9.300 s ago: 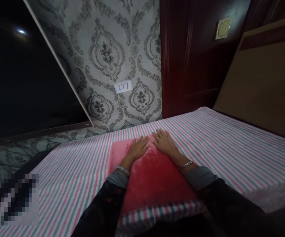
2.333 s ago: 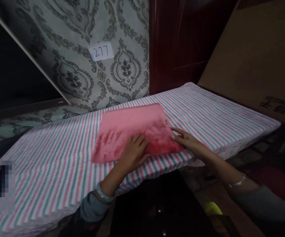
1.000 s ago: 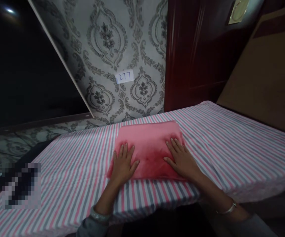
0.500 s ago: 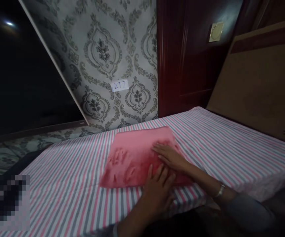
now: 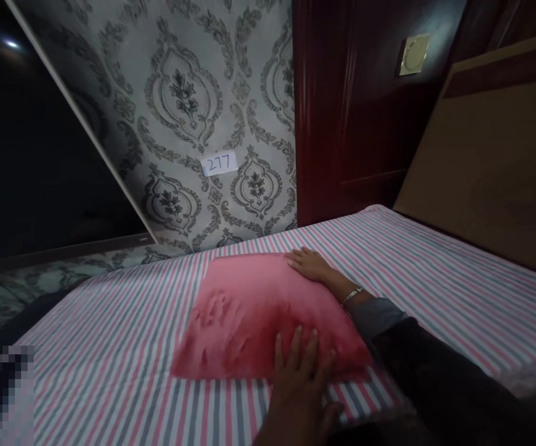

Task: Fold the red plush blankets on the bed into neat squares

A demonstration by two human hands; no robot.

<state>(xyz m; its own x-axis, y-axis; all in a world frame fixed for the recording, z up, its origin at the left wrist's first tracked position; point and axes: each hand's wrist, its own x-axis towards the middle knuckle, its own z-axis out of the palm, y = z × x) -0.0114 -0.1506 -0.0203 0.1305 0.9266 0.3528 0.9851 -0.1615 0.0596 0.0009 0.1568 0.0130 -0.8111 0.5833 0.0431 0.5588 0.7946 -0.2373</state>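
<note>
A smooth pink cloth (image 5: 244, 297), seemingly folded into a flat four-sided shape, lies on the striped cover. Small creases mark its left side, and its near right part is a deeper red-pink. My left hand (image 5: 298, 378) rests on the near edge of the cloth with its fingers spread. Flat on the far right corner is my right hand (image 5: 312, 265), fingers stretched out toward the left. Neither hand grips anything. My right forearm, in a dark sleeve, runs along the cloth's right side and hides part of that edge.
The striped cover (image 5: 124, 334) spreads over the table or bed. A large cardboard sheet or box (image 5: 495, 161) leans at the right. A dark screen (image 5: 45, 136) stands at the left, and a paper marked 277 (image 5: 220, 163) is on the patterned wall.
My right hand has moved from the middle right of the cloth to its far right corner. My left hand stays at the near edge. The view has shifted slightly.
</note>
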